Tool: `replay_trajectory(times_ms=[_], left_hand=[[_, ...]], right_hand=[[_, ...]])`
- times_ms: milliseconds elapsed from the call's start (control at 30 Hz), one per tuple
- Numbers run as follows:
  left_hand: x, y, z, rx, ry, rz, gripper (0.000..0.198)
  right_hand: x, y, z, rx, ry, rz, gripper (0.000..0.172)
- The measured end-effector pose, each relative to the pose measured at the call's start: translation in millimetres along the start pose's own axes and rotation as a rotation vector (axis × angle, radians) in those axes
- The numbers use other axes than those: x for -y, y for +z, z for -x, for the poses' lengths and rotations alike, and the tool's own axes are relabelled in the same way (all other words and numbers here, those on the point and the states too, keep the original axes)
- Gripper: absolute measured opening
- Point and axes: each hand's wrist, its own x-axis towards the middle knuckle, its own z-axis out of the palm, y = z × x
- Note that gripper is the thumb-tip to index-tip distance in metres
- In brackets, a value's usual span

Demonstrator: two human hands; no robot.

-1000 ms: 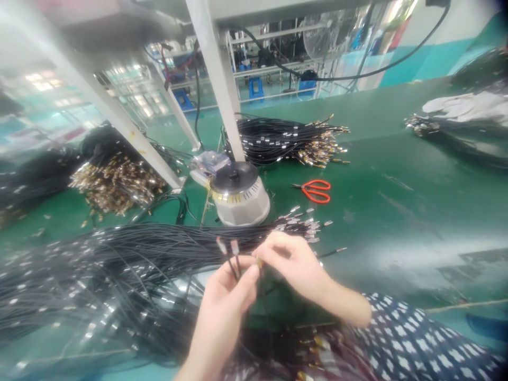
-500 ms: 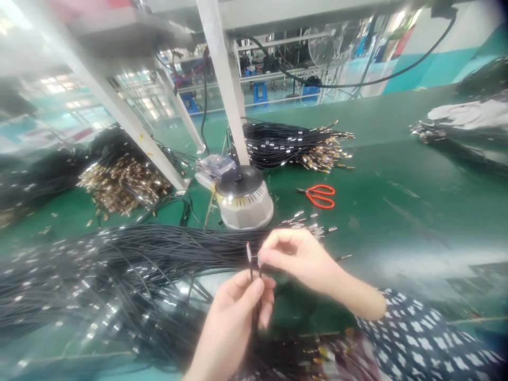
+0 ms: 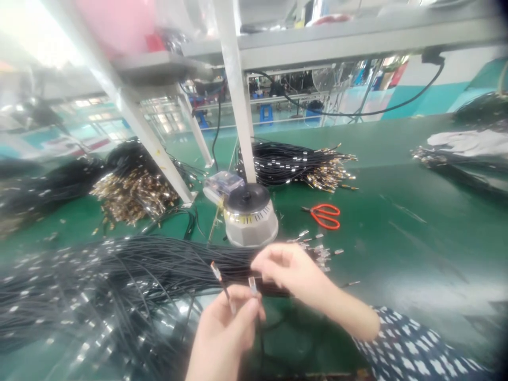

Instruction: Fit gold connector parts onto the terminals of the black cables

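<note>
My left hand (image 3: pixel 228 328) is closed round two thin black cables, thumb pressed against the fingers. One cable end (image 3: pixel 215 271), with a pale sleeve and an orange-red tip, leans up to the left. The other cable end, a small silvery connector (image 3: pixel 253 284), sticks up above the thumb. Just above and right of it is my right hand (image 3: pixel 288 267), its thumb and fingers pinched together. Whatever lies in that pinch is too small to make out. Behind both hands stretches a thick bundle of black cables (image 3: pixel 170 259), its silvery ends fanning out on the right.
A white machine with a black round top (image 3: pixel 252 219) stands beyond the bundle. Orange-handled scissors (image 3: pixel 325 216) lie to its right on the green table (image 3: pixel 397 227). Further cable bundles (image 3: pixel 313 164) lie behind, under a shelf on white posts (image 3: pixel 238 90).
The view has tilted upward. In my left hand the two cable ends have spread apart, one tipping left. My right hand has come off the connector it was touching.
</note>
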Motion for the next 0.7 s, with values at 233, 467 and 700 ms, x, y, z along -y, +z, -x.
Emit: replay_trajectory(times_ms=[233,467,700], left_hand=[[2.7,-6.4,-3.2,0.023,-0.009,0.081,0.037],[5.2,-8.4,-6.7,0.073,-0.037,0.145,0.039],[6.0,-9.0,-6.7,0.100,-0.045,0.152,0.037]], right_hand=[[6.4,-4.3,-58.7,-0.236,-0.032,0.020,0.026],[25.1,-1.7,-53.3,-0.300,-0.202,0.006,0.022],[2.1,-0.7,-62.8,-0.328,-0.245,0.074,0.026]])
